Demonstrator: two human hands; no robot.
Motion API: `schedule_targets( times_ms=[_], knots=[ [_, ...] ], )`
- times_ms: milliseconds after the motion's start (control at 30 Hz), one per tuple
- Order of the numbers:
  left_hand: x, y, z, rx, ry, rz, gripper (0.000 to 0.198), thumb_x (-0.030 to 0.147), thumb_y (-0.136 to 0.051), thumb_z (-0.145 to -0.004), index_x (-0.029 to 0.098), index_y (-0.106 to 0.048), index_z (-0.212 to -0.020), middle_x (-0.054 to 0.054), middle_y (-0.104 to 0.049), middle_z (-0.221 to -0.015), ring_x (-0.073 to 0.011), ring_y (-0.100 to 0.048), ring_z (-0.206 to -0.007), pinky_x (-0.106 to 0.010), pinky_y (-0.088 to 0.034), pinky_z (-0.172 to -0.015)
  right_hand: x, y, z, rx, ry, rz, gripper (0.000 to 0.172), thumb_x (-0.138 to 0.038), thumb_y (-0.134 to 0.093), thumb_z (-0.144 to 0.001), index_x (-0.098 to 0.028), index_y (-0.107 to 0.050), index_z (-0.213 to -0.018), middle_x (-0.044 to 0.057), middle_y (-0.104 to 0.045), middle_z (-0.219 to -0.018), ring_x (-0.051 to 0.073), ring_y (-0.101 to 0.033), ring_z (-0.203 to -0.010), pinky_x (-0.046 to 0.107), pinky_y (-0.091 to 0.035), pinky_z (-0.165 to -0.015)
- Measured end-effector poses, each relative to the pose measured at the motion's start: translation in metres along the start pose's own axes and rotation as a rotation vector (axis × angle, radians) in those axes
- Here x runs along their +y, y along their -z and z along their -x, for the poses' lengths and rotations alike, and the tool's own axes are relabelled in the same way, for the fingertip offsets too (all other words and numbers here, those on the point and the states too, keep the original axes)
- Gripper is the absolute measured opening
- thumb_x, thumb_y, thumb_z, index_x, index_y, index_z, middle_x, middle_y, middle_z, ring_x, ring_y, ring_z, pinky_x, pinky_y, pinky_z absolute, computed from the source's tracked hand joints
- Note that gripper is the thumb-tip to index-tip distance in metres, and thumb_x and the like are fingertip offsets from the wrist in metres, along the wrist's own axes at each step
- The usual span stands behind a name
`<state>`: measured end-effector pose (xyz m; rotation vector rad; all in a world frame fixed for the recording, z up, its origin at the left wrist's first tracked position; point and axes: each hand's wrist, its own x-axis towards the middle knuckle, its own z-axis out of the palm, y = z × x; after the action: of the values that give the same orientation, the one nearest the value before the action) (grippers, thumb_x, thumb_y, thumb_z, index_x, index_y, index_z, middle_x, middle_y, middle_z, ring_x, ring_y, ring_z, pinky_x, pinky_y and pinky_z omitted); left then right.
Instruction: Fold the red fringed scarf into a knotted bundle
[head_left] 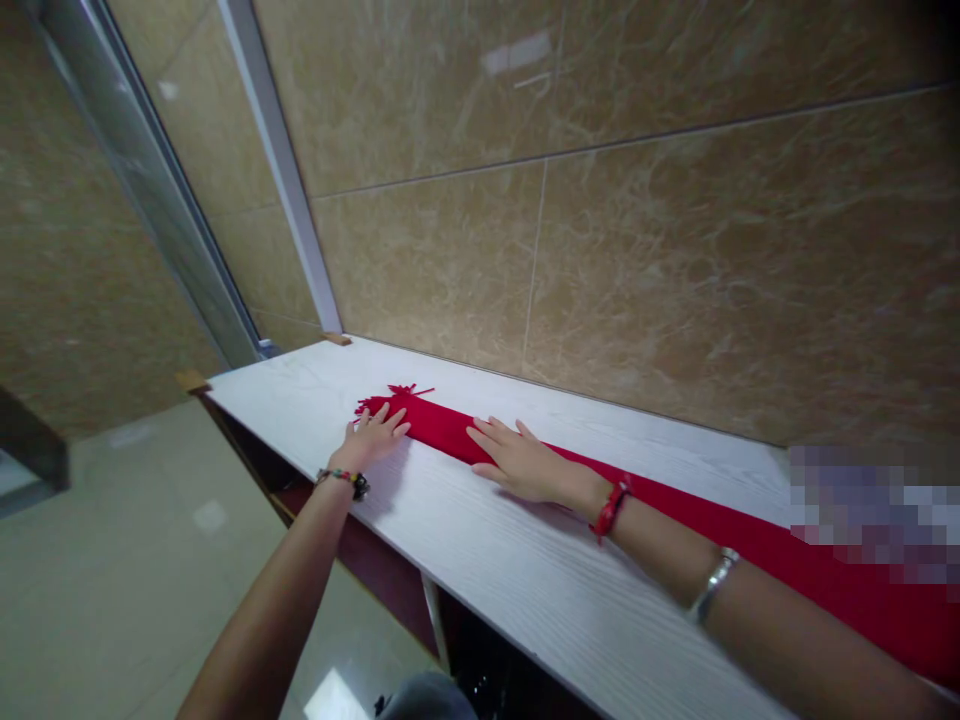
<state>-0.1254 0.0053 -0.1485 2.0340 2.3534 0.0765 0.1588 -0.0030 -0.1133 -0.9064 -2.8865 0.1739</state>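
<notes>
A long red scarf (442, 425) with a fringed end lies stretched along a white wood-grain tabletop (480, 550) beside a tiled wall. My left hand (373, 438) rests flat with fingers spread on the fringed end of the scarf. My right hand (517, 462) lies flat, fingers stretched out, on the scarf a little farther right. A beaded bracelet sits on my left wrist; a red cord and a silver bangle are on my right arm. The scarf runs on under my right forearm toward the right edge of the view.
A brown marble-tile wall (637, 250) stands right behind the table. A metal door frame (281, 170) rises at the left. The table's left end (206, 385) borders a glossy tiled floor (112, 560). A blurred patch covers something at the right.
</notes>
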Motion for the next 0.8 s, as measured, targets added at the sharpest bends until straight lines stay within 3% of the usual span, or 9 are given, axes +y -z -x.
schedule_targets(
  times_ms=[100,233,333,400,467,533,600,667,800],
  knots=[
    [-0.015,0.003,-0.003,-0.012,0.16,0.016,0.05,0.046,-0.024,-0.087,0.034,-0.025,-0.136,-0.008,-0.023,-0.143,-0.0393,-0.022,-0.127,-0.064,-0.023,-0.089,-0.009,-0.015,-0.03,-0.05,0.031,-0.035,0.059,-0.045,-0.027,-0.089,-0.013,-0.021,-0.138,0.01,-0.017,-0.145,0.027,-0.011,-0.132,0.053,-0.014,-0.104],
    [-0.035,0.008,0.006,-0.026,0.285,0.022,0.058,0.053,-0.019,-0.086,0.028,-0.021,-0.138,-0.011,-0.018,-0.145,-0.0444,-0.016,-0.126,-0.064,-0.023,-0.09,-0.011,-0.03,-0.038,-0.074,0.049,-0.055,0.06,-0.046,-0.024,-0.089,-0.013,-0.019,-0.138,0.01,-0.015,-0.145,0.026,-0.01,-0.132,0.052,-0.011,-0.104],
    [-0.035,0.014,0.011,0.09,0.359,-0.026,0.054,0.044,-0.024,-0.088,0.022,-0.026,-0.137,-0.018,-0.021,-0.142,-0.0447,-0.016,-0.126,-0.064,-0.025,-0.088,-0.01,-0.028,-0.042,-0.105,0.028,-0.058,0.061,-0.047,-0.024,-0.088,-0.012,-0.02,-0.138,0.01,-0.015,-0.145,0.027,-0.01,-0.132,0.053,-0.012,-0.104],
    [-0.024,0.017,0.01,0.232,0.288,-0.048,0.051,0.035,-0.026,-0.088,0.017,-0.026,-0.136,-0.02,-0.024,-0.14,-0.041,-0.019,-0.127,-0.06,-0.028,-0.09,-0.012,-0.027,-0.051,-0.075,0.032,-0.052,0.061,-0.048,-0.023,-0.088,-0.013,-0.019,-0.138,0.01,-0.014,-0.145,0.027,-0.009,-0.132,0.054,-0.01,-0.103],
    [-0.01,0.015,0.004,0.318,0.065,-0.049,0.048,0.03,-0.027,-0.089,0.015,-0.029,-0.135,-0.017,-0.027,-0.14,-0.0331,-0.021,-0.129,-0.051,-0.029,-0.095,-0.016,-0.029,-0.062,-0.023,0.054,-0.043,0.061,-0.048,-0.022,-0.088,-0.013,-0.018,-0.139,0.01,-0.014,-0.145,0.026,-0.008,-0.133,0.055,-0.01,-0.103],
    [0.002,0.008,-0.002,0.278,-0.192,-0.039,0.044,0.03,-0.028,-0.09,0.019,-0.033,-0.132,-0.01,-0.03,-0.14,-0.0255,-0.022,-0.13,-0.044,-0.027,-0.099,-0.019,-0.033,-0.071,-0.013,0.06,-0.037,0.061,-0.047,-0.021,-0.089,-0.012,-0.018,-0.139,0.01,-0.015,-0.145,0.026,-0.009,-0.133,0.054,-0.01,-0.103],
    [0.009,-0.002,-0.007,0.188,-0.33,-0.031,0.042,0.031,-0.029,-0.09,0.025,-0.036,-0.131,-0.006,-0.033,-0.139,-0.022,-0.023,-0.13,-0.042,-0.025,-0.101,-0.021,-0.038,-0.076,-0.029,0.05,-0.036,0.061,-0.047,-0.02,-0.089,-0.012,-0.02,-0.138,0.01,-0.016,-0.145,0.025,-0.011,-0.132,0.053,-0.011,-0.104],
    [0.008,-0.011,-0.009,0.136,-0.339,-0.029,0.041,0.031,-0.031,-0.09,0.027,-0.037,-0.13,-0.006,-0.035,-0.138,-0.0222,-0.024,-0.129,-0.044,-0.025,-0.1,-0.022,-0.041,-0.077,-0.025,0.047,-0.033,0.06,-0.046,-0.02,-0.089,-0.012,-0.02,-0.138,0.01,-0.016,-0.145,0.024,-0.011,-0.133,0.051,-0.01,-0.104],
    [-0.012,-0.011,-0.01,0.129,-0.185,-0.015,0.041,0.031,-0.034,-0.088,0.026,-0.037,-0.129,-0.01,-0.036,-0.137,-0.0262,-0.027,-0.127,-0.048,-0.027,-0.096,-0.021,-0.039,-0.073,-0.039,0.053,-0.047,0.061,-0.048,-0.02,-0.088,-0.012,-0.019,-0.138,0.01,-0.016,-0.145,0.024,-0.011,-0.133,0.05,-0.011,-0.105]
  ],
)
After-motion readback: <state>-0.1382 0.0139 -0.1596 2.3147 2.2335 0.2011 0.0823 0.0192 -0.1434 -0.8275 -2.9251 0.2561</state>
